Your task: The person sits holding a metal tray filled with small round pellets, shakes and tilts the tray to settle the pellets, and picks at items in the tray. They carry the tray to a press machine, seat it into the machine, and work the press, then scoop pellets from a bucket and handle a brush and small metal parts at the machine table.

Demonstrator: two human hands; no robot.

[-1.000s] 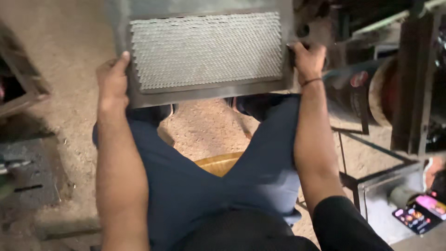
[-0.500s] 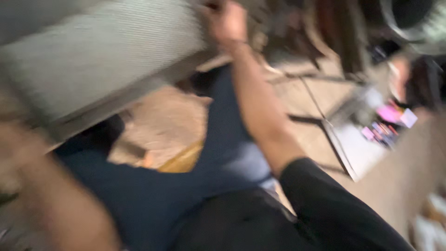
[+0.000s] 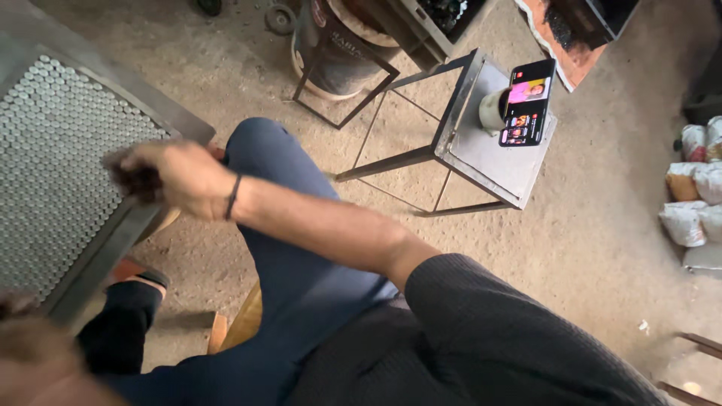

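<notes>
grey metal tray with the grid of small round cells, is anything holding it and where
The right hand grips the grey metal tray with round cells at its near edge; the left hand is too blurred to tell.

views: 1, head-worn | looks: steeply down and tilted, over the person's own lap to the dirt floor (image 3: 594, 225) | range: close, right forearm fills mid-frame | edges: metal tray (image 3: 53, 165) left, metal stand (image 3: 489, 150) top right | shared: none

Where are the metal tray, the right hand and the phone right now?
metal tray (image 3: 53, 173): head view, on its studded mesh face.
right hand (image 3: 177, 177): head view, on the back of the hand, at the tray's edge.
phone (image 3: 530, 101): head view, on its lit screen, atop the metal stand.
</notes>
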